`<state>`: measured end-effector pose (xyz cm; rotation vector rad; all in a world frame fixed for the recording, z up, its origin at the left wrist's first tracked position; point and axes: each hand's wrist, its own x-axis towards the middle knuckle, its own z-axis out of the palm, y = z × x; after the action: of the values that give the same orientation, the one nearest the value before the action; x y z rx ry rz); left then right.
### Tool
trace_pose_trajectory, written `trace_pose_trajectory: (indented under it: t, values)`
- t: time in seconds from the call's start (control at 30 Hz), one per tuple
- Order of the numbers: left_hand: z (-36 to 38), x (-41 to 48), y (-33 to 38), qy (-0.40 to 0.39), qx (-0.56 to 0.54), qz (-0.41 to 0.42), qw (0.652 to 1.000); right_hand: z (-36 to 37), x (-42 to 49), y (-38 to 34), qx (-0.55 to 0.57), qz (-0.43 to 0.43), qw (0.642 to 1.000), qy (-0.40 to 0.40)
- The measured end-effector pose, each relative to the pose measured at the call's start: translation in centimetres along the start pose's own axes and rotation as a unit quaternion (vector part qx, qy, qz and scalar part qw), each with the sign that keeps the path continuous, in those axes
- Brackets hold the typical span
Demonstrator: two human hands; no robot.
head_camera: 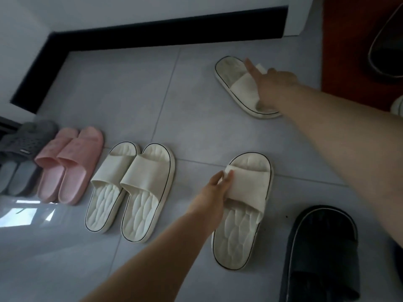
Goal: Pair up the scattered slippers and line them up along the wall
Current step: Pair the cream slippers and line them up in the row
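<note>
My left hand pinches the strap of the near cream slipper. My right hand lies on the far slipper, its grip unclear through blur. A thin pinch might drop 1.

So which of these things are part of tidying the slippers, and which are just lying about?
Part of the job: near cream slipper, pinched by the left hand; far cream slipper, touched by the right hand; dark slipper; cream pair, pink pair and grey pair, lined up.
Just lying about: red mat; black skirting board.
</note>
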<state>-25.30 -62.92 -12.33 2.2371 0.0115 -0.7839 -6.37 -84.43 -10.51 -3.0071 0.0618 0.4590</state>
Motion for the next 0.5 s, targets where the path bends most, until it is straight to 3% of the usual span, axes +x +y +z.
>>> trace_pose_trajectory:
  t: [0.17,0.3,0.43,0.5]
  values:
    - [-2.0,-2.0,-1.2,-0.024,0.169,0.043,0.984,-0.6,1.3,-1.1,-0.07,-0.004,0.997,-0.018]
    - [-2.1,-1.5,-1.5,-0.026,0.183,0.047,0.982,0.2,0.1,-0.7,-0.059,-0.007,0.998,-0.01]
    - [-2.4,-1.4,-1.9,-0.014,0.121,0.046,0.992,1.4,-2.8,-0.2,-0.007,-0.018,0.999,0.038]
    - [-3.3,-1.4,-2.4,-0.017,0.156,0.045,0.987,1.8,-4.6,0.6,0.013,-0.027,0.998,0.053]
